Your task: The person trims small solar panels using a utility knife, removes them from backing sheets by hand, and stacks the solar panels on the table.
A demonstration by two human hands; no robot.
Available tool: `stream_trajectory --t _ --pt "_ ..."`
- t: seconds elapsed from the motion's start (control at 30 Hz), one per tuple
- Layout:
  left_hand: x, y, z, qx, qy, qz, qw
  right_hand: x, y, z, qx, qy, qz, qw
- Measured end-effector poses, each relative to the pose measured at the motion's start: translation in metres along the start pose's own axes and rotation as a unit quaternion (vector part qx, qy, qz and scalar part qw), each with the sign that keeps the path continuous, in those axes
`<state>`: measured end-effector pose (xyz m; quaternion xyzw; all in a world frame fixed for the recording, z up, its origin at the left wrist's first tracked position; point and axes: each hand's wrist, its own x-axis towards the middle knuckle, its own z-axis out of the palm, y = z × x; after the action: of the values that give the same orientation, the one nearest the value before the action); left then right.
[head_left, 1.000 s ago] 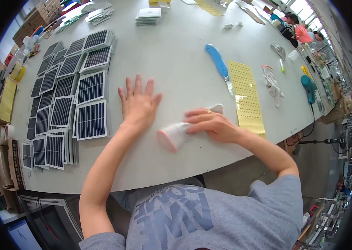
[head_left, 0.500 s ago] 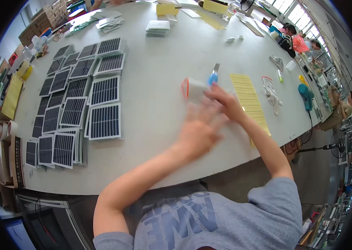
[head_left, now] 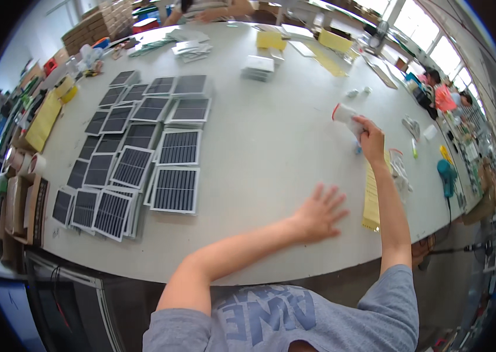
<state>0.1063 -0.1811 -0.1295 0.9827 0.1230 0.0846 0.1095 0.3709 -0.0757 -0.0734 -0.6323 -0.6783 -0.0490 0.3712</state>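
Observation:
My right hand is closed on a white knitted glove with a red cuff edge; the cuff points away to the left. Beneath that hand, the blue handle of a blade tool shows in part. My left hand has its fingers spread, palm toward the tabletop, with nothing in it; whether it touches the surface I cannot tell. Beside my right forearm lies a yellow dotted sheet, partly covered by the arm. A second white glove rests just right of the forearm.
Stacks of small solar panels fill the left of the white table. A pale stack sits farther back. A teal heat gun with a cord lies at the right edge. Another person's hands are at the far side.
My right hand has lifted the glove and moved it right. My left hand has drawn away from the right hand, nearer to me, fingers spread. The view has shifted too.

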Motion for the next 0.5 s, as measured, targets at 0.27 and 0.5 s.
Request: stream_trajectory --t 0.27,0.5 --pt "-0.072 0.002 -0.064 -0.069 0.046 -0.129 0.988 -0.027 -0.062 0.047 0.014 -0.162 0.024 0.986" --pt "-0.194 -0.022 -0.112 -0.099 0.059 -0.104 0.988 -0.161 -0.101 -0.051 0.066 -0.202 0.029 0.977"
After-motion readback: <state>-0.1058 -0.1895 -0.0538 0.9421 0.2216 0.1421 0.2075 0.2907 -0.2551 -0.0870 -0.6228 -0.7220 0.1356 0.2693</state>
